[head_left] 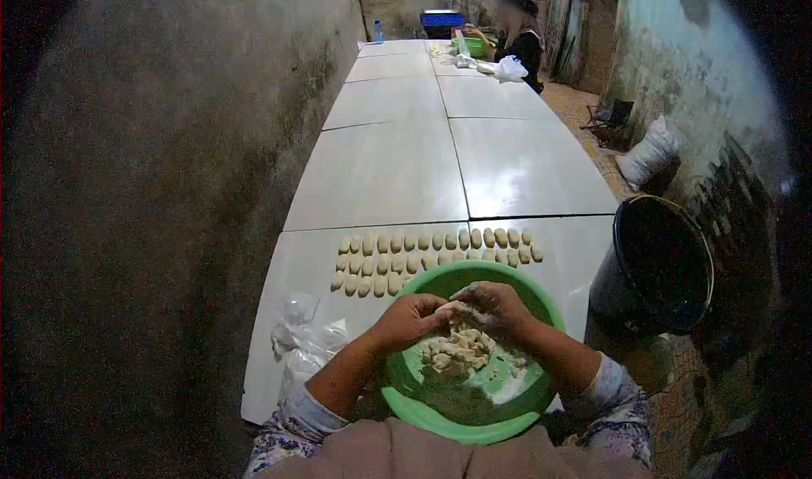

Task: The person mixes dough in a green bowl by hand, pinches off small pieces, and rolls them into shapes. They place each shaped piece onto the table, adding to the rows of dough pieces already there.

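A green basin (414, 407) stands at the near end of the white table, with a lumpy heap of dough (459, 354) and some white flour (510, 386) inside. Above the heap, my left hand (412, 316) and my right hand (495, 304) meet, fingers closed on a piece of dough (457, 308) between them. Flour coats the fingers of my right hand. Beyond the basin, small oblong dough pieces (383, 263) lie in rows on the table; the basin rim hides part of the nearest row.
Clear plastic bags (309, 339) lie left of the basin. A large black bucket (605, 284) stands at the right. The long tiled table (381, 166) runs away between walls. At its far end are another person (529, 47), a green bowl (474, 47) and a blue crate (442, 19).
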The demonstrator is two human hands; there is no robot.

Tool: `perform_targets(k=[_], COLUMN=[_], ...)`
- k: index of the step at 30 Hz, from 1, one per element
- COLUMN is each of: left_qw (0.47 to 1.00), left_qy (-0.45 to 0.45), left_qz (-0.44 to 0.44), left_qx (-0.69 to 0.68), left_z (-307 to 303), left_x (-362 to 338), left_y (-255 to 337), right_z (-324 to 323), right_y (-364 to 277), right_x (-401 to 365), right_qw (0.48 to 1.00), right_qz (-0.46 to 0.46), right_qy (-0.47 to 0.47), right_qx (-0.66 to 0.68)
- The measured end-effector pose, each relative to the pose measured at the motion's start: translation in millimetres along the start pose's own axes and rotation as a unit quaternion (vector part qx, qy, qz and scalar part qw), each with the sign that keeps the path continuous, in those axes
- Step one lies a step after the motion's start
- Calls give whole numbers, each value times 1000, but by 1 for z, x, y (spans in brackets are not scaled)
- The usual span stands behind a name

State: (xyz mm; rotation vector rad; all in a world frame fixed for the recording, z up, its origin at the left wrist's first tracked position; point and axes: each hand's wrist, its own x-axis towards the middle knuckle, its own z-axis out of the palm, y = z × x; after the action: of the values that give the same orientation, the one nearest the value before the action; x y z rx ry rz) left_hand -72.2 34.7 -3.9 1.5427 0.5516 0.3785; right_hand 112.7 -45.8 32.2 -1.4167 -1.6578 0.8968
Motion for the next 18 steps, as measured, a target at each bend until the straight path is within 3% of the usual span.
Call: perform_targets(k=[3,5,11,13,18], left_qw=[999,999,999,999,998], left_qy=[-6,-1,5,-27,-10], left_qz=[-3,-9,5,-4,-27], left_qx=[-37,-32,35,-43,-49], left_z=[0,1,0,6,-4], left_x=[0,-2,-2,-4,2], left_y=[1,5,4,15,-2], right_z=[2,2,5,1,-4], right_y=[14,18,19,17,7], right_x=[2,3,3,3,3], right_qw=[1000,994,998,997,998], right_qz=[9,41,29,44,20], right_qy=[-4,3,-18,-23,-35], right_qx=[-21,105,54,60,45])
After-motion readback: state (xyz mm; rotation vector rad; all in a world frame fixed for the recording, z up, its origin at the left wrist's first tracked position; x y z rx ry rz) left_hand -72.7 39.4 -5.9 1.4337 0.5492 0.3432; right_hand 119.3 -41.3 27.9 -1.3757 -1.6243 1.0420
